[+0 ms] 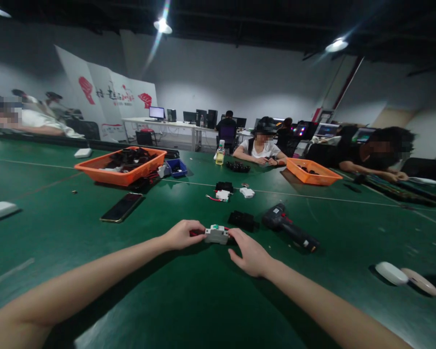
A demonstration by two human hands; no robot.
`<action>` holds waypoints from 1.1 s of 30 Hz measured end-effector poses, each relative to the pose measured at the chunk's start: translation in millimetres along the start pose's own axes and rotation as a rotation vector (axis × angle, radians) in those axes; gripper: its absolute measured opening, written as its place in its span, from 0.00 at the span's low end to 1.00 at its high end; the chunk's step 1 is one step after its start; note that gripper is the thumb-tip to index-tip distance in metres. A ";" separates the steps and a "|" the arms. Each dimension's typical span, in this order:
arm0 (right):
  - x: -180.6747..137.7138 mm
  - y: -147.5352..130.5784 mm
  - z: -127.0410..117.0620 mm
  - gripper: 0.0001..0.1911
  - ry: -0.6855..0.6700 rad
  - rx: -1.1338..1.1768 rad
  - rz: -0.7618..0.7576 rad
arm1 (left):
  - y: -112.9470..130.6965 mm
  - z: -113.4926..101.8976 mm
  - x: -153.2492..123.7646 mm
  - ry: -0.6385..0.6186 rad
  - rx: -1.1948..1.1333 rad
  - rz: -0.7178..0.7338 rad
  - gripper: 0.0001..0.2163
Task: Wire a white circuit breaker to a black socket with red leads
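Note:
A small white circuit breaker [216,234] with a green tab and a red wire lies on the green table [94,271] between my hands. My left hand [181,234] is closed on its left end, fingers curled round the red wire side. My right hand [250,253] rests at its right end, fingers bent against it. A black part [242,220] lies just behind the breaker. A black electric screwdriver [288,227] lies to the right of that.
A phone [122,207] lies to the left. Behind are an orange tray of parts [120,166], a blue bin [177,167], more breakers [223,195], a bottle [220,153] and a second orange tray [312,171]. Other people sit across the table. White objects [392,273] lie at right.

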State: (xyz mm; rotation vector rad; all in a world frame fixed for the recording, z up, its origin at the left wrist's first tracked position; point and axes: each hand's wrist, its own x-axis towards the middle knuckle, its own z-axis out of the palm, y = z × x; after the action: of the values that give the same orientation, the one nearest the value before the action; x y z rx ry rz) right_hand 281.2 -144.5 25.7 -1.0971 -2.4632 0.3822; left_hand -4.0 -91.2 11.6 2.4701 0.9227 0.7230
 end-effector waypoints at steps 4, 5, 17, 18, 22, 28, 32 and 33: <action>-0.5 -2.9 -0.4 0.25 -0.009 -0.006 0.008 | -1.5 -0.1 0.0 -0.002 -0.053 -0.039 0.13; -0.6 -3.8 -0.9 0.25 -0.011 -0.004 0.008 | -1.5 0.0 -0.4 -0.003 -0.054 -0.040 0.13; 1.5 6.1 -0.3 0.23 0.002 -0.051 -0.092 | -3.6 1.3 -0.9 -0.018 -0.082 -0.043 0.11; 2.7 9.0 -3.3 0.21 0.009 -0.090 -0.133 | -4.0 1.7 -0.8 -0.021 -0.083 -0.047 0.11; 2.8 28.7 -32.3 0.11 0.123 -0.251 -0.100 | -4.6 3.1 -2.0 -0.015 -0.056 -0.040 0.10; -26.7 86.7 -76.3 0.24 0.222 -0.596 0.540 | -5.9 3.8 -2.4 -0.032 -0.028 0.015 0.11; -39.7 116.0 -78.1 0.30 0.041 -0.593 0.860 | -7.1 4.1 -2.0 -0.035 -0.034 0.010 0.11; -39.9 119.9 -77.8 0.31 0.015 -0.577 0.895 | -7.5 4.2 -1.9 -0.037 -0.040 0.004 0.11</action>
State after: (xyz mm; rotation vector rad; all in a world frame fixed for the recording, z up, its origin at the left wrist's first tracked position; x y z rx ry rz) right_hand 419.0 -90.3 34.8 -2.4065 -1.9580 -0.1219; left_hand -6.4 -88.0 3.7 2.4425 0.8819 0.6877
